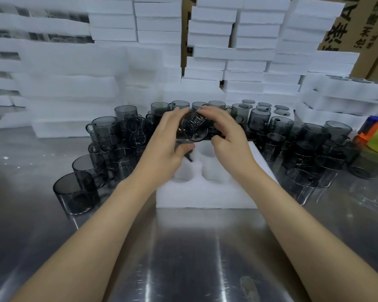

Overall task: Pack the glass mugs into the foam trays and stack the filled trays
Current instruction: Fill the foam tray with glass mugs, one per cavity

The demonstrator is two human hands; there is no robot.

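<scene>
While the left hand [169, 138] and right hand [224, 136] grip one mug [193, 127] from both sides, it hangs tilted above the tray [205, 192], at 12 o'clock from its empty pockets. Step: loading. Next: turn upright, lower into a pocket.

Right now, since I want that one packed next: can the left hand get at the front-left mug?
Probably, once it lets go: left hand and right hand both grip a held mug above the tray. The front-left mug stands at the cluster's near edge, with bare table in front.
</scene>
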